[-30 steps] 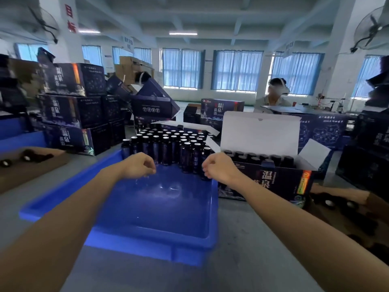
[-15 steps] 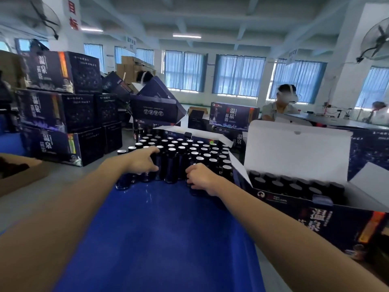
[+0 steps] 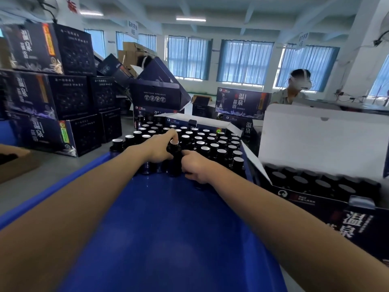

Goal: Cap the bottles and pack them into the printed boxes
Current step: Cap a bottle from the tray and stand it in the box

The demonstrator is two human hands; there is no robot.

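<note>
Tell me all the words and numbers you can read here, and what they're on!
"温泉": front of the open printed box.
"温泉 苗浴": closed box at the back, and the stacked boxes on the left.
Four circled digits: tilted box, upside down, too blurred to be sure.
Hanging signs and the boxes' small print: too small to read.

A wide blue plastic tray [image 3: 168, 239] fills the near centre, resting on a grey tabletop [image 3: 52, 171]. An open brown cardboard box [image 3: 14, 163] sits on the table at the near left. At the far right a person wearing a white headset [image 3: 294, 87] is behind another table, and along the far wall run tall windows hung with blue curtains [image 3: 245, 62], with a long fluorescent ceiling light [image 3: 190, 18] and a white hanging sign [image 3: 133, 28] above.
</note>
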